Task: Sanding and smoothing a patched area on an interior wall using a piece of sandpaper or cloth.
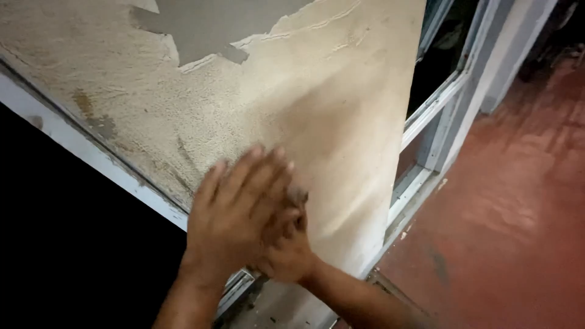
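Note:
Both my hands rest against a beige, rough-plastered wall (317, 91). My left hand (234, 210) lies flat with its fingers stretched out, blurred by motion, and covers most of my right hand (286, 253). My right hand presses on the wall beneath it. A small dark grey bit (298, 196) shows at its fingertips; whether it is a held thing or smeared fingers is unclear. Higher up, a patch of bare grey surface (207, 27) shows where the beige coat has flaked off.
A pale window frame (79, 146) runs diagonally along the wall's left edge, with darkness beyond it. To the right stand a white sliding window frame (436, 103) and a red-brown floor (506, 213). Dust and debris lie in the track (274, 311) below my hands.

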